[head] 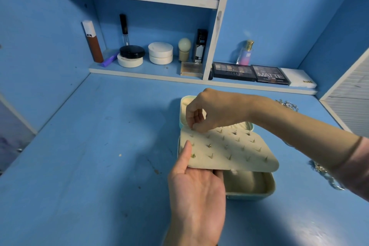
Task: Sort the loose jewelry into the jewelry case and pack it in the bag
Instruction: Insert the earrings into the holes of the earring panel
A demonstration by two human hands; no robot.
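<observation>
Found earring panel (pixel 229 150) raised over open jewelry case (pixel 269 190) on table (pixel 89 166), long axis left-right. Noted left hand (pixel 196 191) gripping near-left edge, thumb on top; right hand (pixel 207 114), reaching across, pinching small stud (pixel 192 129) at far-left corner

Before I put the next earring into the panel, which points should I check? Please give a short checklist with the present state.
1. Panel steady: left hand grips it, thumb on top. Ok.
2. Stud held by right hand: too small to see. Cannot tell.
3. Case open under the panel. Ok.
4. Chains sorted: they lie loose on the table. Not ok.
5. Bag ready: none in view. Cannot tell.
</observation>
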